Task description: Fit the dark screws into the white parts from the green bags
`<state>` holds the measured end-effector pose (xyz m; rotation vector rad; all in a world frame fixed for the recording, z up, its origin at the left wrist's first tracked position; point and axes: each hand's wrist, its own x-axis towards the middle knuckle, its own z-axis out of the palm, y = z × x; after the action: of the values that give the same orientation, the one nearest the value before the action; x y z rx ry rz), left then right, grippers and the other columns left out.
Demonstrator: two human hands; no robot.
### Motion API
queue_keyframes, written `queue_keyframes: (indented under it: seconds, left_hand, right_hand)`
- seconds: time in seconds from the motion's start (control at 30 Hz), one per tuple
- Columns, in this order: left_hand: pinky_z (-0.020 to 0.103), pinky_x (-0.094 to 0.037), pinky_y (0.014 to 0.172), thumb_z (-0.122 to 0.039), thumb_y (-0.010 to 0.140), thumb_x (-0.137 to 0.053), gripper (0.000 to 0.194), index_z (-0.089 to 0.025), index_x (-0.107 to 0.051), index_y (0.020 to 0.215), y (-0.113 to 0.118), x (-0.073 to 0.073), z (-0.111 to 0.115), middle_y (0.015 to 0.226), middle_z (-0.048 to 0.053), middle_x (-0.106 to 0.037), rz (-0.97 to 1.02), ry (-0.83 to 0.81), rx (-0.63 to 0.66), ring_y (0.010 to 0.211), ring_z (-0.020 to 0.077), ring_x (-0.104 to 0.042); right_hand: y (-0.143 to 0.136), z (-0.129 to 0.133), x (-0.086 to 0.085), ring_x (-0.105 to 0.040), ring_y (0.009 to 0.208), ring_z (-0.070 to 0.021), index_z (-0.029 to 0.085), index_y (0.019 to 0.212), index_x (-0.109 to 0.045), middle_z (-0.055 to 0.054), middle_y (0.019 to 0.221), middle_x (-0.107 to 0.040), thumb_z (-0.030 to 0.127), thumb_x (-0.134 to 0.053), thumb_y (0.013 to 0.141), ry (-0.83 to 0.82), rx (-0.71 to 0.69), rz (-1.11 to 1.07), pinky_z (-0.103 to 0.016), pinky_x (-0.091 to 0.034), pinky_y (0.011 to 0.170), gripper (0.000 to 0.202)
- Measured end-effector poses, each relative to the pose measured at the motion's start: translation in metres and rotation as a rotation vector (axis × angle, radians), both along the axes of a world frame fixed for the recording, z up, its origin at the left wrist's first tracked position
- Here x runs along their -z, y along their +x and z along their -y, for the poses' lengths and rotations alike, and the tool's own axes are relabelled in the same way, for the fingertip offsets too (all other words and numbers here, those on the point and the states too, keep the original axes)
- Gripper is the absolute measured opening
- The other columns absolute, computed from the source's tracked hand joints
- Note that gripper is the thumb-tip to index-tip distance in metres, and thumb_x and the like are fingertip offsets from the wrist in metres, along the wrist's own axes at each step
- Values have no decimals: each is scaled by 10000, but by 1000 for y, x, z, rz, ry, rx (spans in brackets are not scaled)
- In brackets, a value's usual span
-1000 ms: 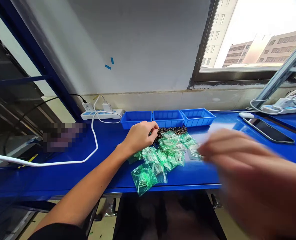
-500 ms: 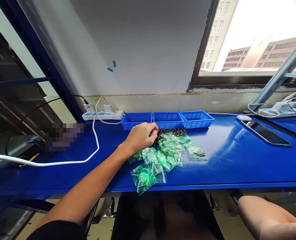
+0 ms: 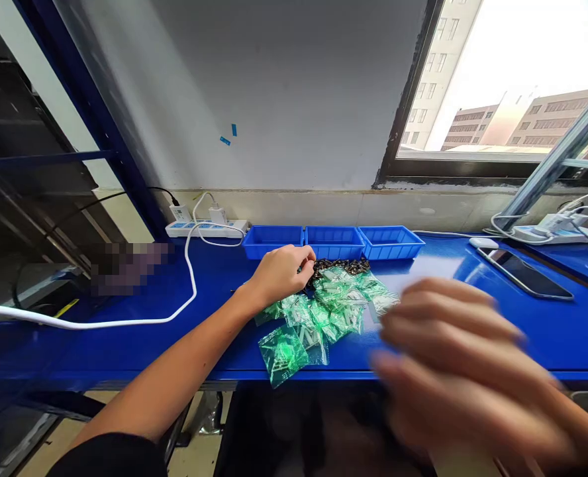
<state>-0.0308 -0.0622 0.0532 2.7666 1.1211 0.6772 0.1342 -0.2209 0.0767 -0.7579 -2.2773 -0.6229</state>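
My left hand (image 3: 283, 275) rests at the left edge of a pile of small dark pieces (image 3: 346, 266), its thumb and index finger pressed together; whatever may be between them is too small to make out. Several clear-green plastic packets (image 3: 324, 315) lie in a heap in front of the pile, one packet (image 3: 284, 354) reaching the table's front edge. My right hand (image 3: 453, 358), smeared by motion, is over the front of the table to the right of the packets. Its fingers are too blurred to tell what they hold.
Three blue bins (image 3: 274, 242) stand in a row behind the dark pieces. A white power strip (image 3: 207, 229) with a white cable (image 3: 191, 278) is at the left. A phone (image 3: 525, 271) lies at the right, near another power strip (image 3: 557, 232).
My right hand has come up from the lower right corner to over the table, beside the packets. My left hand has stayed at the pile. The view has tilted slightly.
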Motion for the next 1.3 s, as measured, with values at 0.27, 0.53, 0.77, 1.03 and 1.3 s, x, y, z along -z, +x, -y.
queue_keyframes:
  seconds: [0.27,0.53,0.77,1.03,1.3]
  left_hand:
    - [289,-415,659,-230,855,-411,238,-181,-639,899,2,3,-1,775,42,-659,-48,-7,38,748,191,-592]
    - [280,-409,652,-252,863,-413,247,-174,-642,912,4,6,1,747,40,-646,-57,-9,65,728,180,-580]
    - [279,-417,643,-265,872,-406,270,-179,-653,940,3,7,-1,770,44,-658,-48,13,33,749,188,-594]
    - [280,-410,630,-267,868,-394,284,-185,-656,942,3,8,-2,791,44,-679,-47,24,9,775,198,-610]
    - [281,-417,642,-268,872,-388,277,-187,-648,926,6,8,-1,810,46,-685,-57,-6,-28,790,206,-615]
  right_hand:
    - [21,-128,38,-570,706,-146,168,925,-626,-32,755,-636,275,-502,855,-321,224,-89,-252,-394,621,178]
    - [17,-118,39,-563,767,-160,181,876,-632,-34,806,-640,195,-515,840,-486,305,-131,-262,-371,670,124]
    - [20,-120,40,-541,721,-150,182,841,-619,-24,761,-619,199,-522,833,-449,300,-174,-254,-363,647,99]
    - [19,-120,44,-557,732,-154,181,828,-611,-32,767,-633,203,-491,846,-434,283,-178,-261,-380,659,123]
    - [16,-123,48,-555,712,-148,173,811,-608,-35,754,-636,189,-499,832,-436,282,-208,-257,-380,655,112]
